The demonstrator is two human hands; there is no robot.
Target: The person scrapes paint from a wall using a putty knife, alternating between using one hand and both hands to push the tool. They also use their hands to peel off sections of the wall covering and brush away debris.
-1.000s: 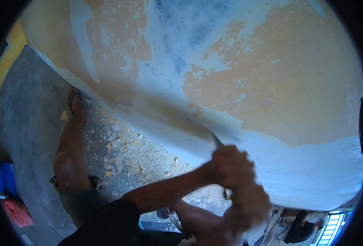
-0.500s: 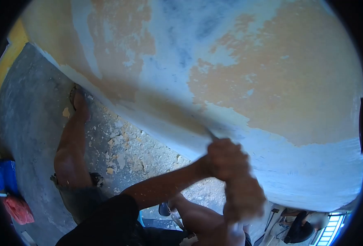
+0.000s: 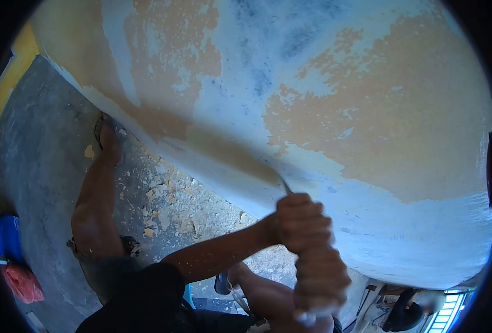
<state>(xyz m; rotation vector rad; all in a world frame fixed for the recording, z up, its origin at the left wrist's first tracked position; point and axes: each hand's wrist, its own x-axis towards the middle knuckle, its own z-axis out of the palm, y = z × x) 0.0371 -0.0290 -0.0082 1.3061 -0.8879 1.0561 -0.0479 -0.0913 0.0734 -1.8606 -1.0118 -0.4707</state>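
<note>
My left hand (image 3: 302, 221) is closed round a scraper (image 3: 285, 185) just below its thin metal blade. Stacked directly under it, my right hand (image 3: 321, 278) wraps the lower handle, whose pale end shows beneath the fist. The fists hide most of the handle. At its tip the blade appears to meet the wall (image 3: 307, 166), where patches of tan coating border bare whitish and bluish areas. A dark shadow stretches left from the blade along the wall.
Flakes and crumbs of coating (image 3: 185, 205) litter the grey floor (image 3: 40, 150) along the wall's foot. My legs (image 3: 97, 216) are spread below. A blue item (image 3: 4, 236) and a red plastic bag (image 3: 23, 283) lie at left. Another person (image 3: 406, 311) is at lower right, near a barred window (image 3: 446, 312).
Both fists and the scraper have shifted slightly left and a little down in view, still gripping together. The wall's patches appear slightly further right.
</note>
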